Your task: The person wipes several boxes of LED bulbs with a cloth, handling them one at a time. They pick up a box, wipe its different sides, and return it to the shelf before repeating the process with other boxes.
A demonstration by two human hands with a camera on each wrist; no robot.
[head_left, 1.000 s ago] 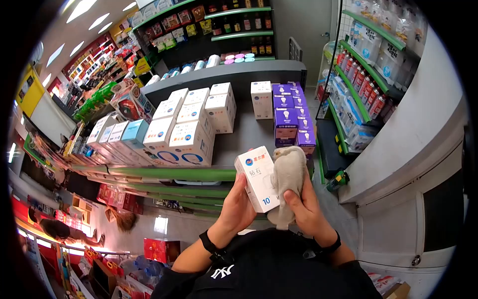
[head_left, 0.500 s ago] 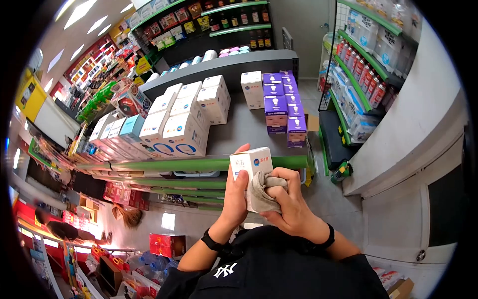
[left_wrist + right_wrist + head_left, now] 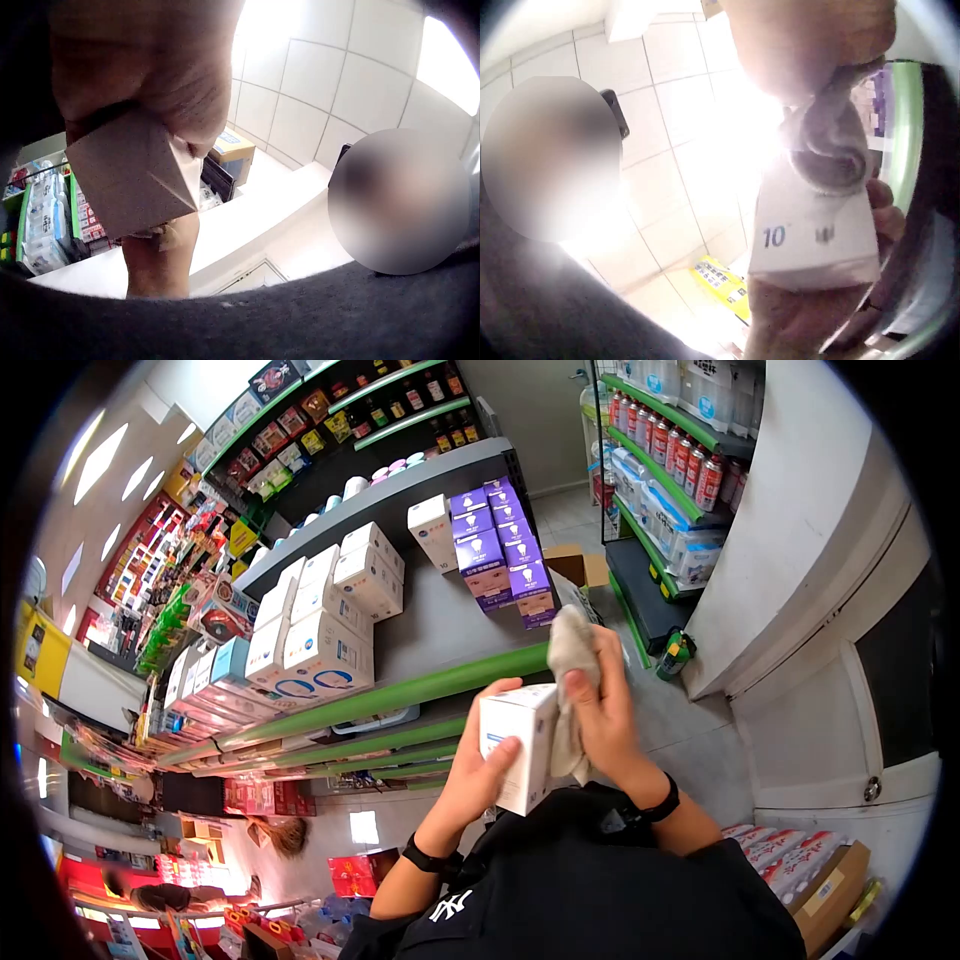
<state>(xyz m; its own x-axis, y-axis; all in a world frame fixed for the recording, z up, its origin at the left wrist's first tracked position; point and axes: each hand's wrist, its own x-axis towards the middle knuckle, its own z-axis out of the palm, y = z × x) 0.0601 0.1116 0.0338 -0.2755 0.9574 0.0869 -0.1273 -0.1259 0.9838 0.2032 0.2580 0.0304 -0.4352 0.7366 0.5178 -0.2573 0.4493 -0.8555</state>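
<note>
My left hand (image 3: 478, 765) grips a white box (image 3: 522, 745) in front of my chest, thumb on its near face. Just right of it my right hand (image 3: 608, 715) holds a beige cloth (image 3: 571, 690) against the box's side. From the left wrist view, the box (image 3: 131, 176) shows its plain end below my left hand (image 3: 150, 60). In the right wrist view the cloth (image 3: 831, 146) lies on the box (image 3: 814, 225), which bears a blue "10", below my right hand (image 3: 817, 45).
A grey shelf top with a green front edge (image 3: 440, 685) bears white boxes (image 3: 325, 650) on the left and purple bulb boxes (image 3: 480, 555) on the right. A cardboard box (image 3: 580, 567) stands beyond its right end. A white door (image 3: 800, 730) is at the right.
The box has turned in my left hand. The cloth, bunched on the box's face half a second ago, now hangs along its right side. The view has shifted to the right.
</note>
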